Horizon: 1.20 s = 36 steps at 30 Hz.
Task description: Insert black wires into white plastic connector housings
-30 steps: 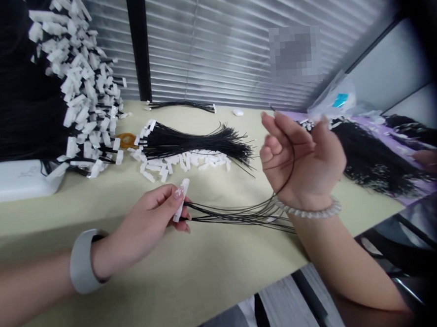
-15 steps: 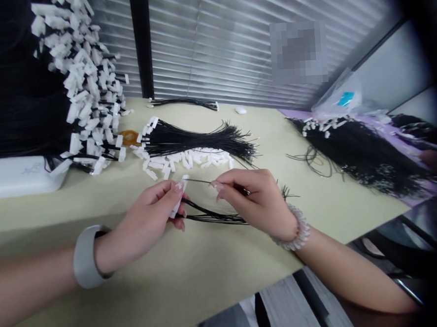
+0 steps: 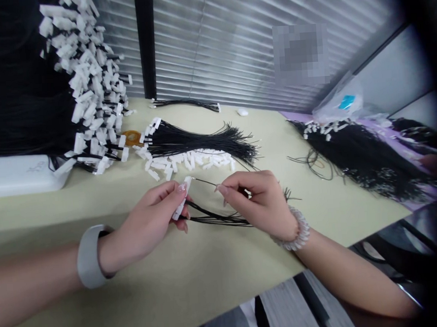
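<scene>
My left hand [image 3: 148, 226] pinches a small white connector [image 3: 181, 200] above the pale yellow table [image 3: 196, 278]. Several thin black wires [image 3: 216, 218] run from the connector to the right, under my right hand [image 3: 260, 203]. That hand is closed in a pinch on a single black wire [image 3: 205, 182] whose tip sits close to the connector's upper end. A grey band is on my left wrist and a bead bracelet on my right.
A bundle of black wires [image 3: 202, 140] with loose white connectors [image 3: 189, 161] lies behind my hands. A big hanging mass of wired connectors [image 3: 88, 87] fills the left, above a white box [image 3: 19, 173]. Another wire heap [image 3: 362, 154] and a plastic bag [image 3: 338, 102] lie right.
My right hand came down from a raised, open pose with a wire looped over it and now pinches one wire near the connector. The left hand barely moved.
</scene>
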### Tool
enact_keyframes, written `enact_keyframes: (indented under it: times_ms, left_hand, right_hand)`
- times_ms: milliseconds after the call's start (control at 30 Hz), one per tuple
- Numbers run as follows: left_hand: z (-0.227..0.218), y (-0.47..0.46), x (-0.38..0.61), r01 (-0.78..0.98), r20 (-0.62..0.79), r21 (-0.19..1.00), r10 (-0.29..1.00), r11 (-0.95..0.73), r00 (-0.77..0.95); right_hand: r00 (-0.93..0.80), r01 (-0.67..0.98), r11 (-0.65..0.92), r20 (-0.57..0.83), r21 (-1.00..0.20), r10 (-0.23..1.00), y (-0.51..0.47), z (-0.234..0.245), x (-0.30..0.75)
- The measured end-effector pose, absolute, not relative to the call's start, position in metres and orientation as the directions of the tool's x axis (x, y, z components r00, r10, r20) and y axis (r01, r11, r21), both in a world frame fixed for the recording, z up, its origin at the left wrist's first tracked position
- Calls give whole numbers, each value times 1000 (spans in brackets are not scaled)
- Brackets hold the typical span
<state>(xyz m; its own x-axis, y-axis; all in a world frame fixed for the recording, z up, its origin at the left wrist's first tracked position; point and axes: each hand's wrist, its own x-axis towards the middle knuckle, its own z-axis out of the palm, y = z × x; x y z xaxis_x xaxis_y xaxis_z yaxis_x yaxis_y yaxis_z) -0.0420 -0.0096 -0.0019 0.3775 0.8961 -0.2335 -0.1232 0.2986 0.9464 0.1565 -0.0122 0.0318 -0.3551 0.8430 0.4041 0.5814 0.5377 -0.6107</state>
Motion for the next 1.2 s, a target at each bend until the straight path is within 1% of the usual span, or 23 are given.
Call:
enact_keyframes:
  times_ms: [100, 267, 367, 467, 567, 667, 767, 833, 900, 967, 1033, 1100, 1200]
  left_hand:
    - [-1, -10, -42, -123, -235, 945, 890, 304, 390]
    - [-1, -11, -42, -118, -225, 948, 884, 296, 409]
    - [-2, -10, -41, -86, -241, 951, 886, 297, 396]
    - [-1, -11, -41, -12, -245, 962, 882, 273, 404]
    - [2, -13, -42, 73, -219, 975, 858, 210, 465]
    - [4, -17, -43, 183, -181, 979, 809, 93, 559]
    - [5, -19, -44, 282, -139, 958, 787, -47, 602]
    - [6, -19, -45, 315, -126, 944, 774, -100, 620]
    - [6, -20, -46, 322, -120, 939, 766, -118, 631]
    - [6, -20, -46, 309, -113, 944, 764, -117, 635]
    - [5, -19, -45, 277, -118, 958, 773, -77, 623]
    - [3, -18, -45, 212, -142, 977, 794, 17, 591]
    - [-1, -14, -43, 64, -180, 983, 837, 172, 518]
  right_hand:
    - [-394, 575, 562, 400, -595, 827, -13, 32, 157]
    - [-524, 522, 633, 370, -572, 767, -12, 32, 157]
    - [-514, 531, 625, 369, -572, 774, -12, 33, 158]
    - [-448, 570, 562, 347, -599, 824, -12, 34, 159]
    - [-412, 582, 548, 363, -600, 835, -10, 33, 158]
    - [-467, 557, 621, 411, -551, 783, -11, 29, 155]
    - [-503, 546, 679, 456, -491, 734, -14, 24, 152]
    - [-505, 537, 701, 487, -469, 713, -16, 20, 149]
    - [-509, 531, 715, 503, -455, 699, -17, 15, 147]
    - [-522, 543, 717, 494, -436, 695, -16, 12, 146]
    - [-523, 565, 724, 508, -395, 685, -13, 12, 147]
    - [-496, 593, 744, 589, -306, 638, -10, 15, 149]
    - [-413, 656, 740, 753, -144, 512, -8, 21, 154]
